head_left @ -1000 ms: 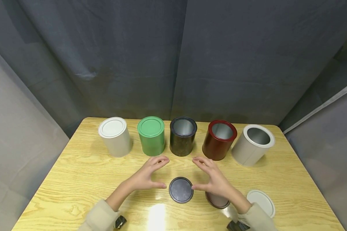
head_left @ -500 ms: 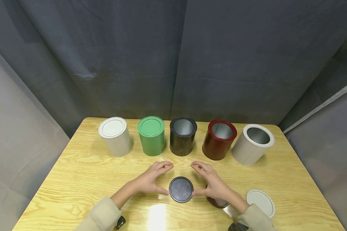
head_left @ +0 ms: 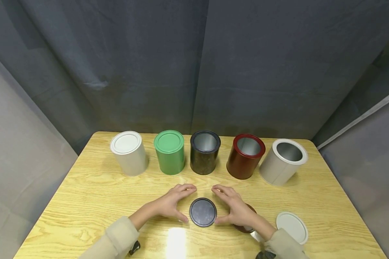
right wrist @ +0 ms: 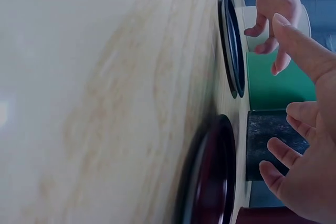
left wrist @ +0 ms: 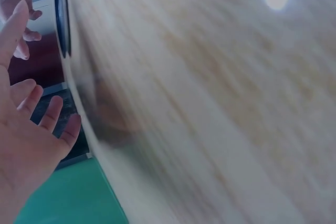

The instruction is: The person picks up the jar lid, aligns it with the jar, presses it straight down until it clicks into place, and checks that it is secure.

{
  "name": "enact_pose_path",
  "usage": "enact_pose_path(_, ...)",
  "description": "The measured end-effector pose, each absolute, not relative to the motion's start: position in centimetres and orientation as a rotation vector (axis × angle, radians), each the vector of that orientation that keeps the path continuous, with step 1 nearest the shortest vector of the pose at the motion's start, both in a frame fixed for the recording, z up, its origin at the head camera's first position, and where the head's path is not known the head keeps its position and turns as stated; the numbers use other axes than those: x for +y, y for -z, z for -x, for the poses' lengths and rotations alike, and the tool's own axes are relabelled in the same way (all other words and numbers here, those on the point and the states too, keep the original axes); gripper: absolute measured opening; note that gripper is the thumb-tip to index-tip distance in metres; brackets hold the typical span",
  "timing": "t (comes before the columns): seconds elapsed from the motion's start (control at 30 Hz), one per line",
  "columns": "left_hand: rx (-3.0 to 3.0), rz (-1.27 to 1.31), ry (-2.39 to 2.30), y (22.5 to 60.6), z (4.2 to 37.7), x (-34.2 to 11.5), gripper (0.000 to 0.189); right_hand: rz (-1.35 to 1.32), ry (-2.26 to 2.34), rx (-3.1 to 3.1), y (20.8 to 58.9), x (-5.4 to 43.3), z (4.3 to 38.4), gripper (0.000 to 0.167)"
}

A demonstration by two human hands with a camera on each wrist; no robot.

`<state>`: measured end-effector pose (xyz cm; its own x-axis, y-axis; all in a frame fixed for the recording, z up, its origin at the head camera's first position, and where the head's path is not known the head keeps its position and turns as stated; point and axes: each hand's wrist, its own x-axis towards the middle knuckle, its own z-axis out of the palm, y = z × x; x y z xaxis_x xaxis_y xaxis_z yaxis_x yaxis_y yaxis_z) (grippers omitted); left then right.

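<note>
A round black lid (head_left: 203, 212) lies flat on the table between the two hands. To its left, the left hand (head_left: 174, 202) has thumb and fingers spread wide, holding nothing. On the other side the right hand (head_left: 234, 208) mirrors it, its thumb tip right at the lid's edge. In the right wrist view, the black lid (right wrist: 231, 45) and a dark red lid (right wrist: 212, 177) show edge-on beside the fingers. That dark red lid (head_left: 246, 229) is partly hidden under the right wrist in the head view. Behind the hands stands a black can (head_left: 203, 160), its top uncovered.
A white can (head_left: 134, 160) and a green can (head_left: 171, 160) carry lids at the back left. A dark red can (head_left: 241, 166) and an off-white can (head_left: 275, 169) have uncovered tops. An off-white lid (head_left: 292, 227) lies at right. Dark curtains (head_left: 149, 64) rise behind the table.
Both hands have moved toward the person and closer together around the black lid. The lids and cans have stayed in place.
</note>
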<state>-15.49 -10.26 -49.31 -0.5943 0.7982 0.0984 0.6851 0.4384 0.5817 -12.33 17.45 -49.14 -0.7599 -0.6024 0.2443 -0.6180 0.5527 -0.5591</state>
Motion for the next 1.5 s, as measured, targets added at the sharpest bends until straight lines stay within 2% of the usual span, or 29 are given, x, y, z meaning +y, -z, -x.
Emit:
enact_pose_path(0.93, 2.509, -1.259, -0.620, 50.3, 15.6, -9.6, 0.097, -1.047, -0.805, -2.988, 50.3, 17.0, 12.4, 0.097)
enact_pose_path(1.5, 2.611, -1.274, -0.479, 50.4, 15.2, -9.0, 0.087, -1.053, -0.726, -3.048, 50.0, 16.5, 12.0, 0.086)
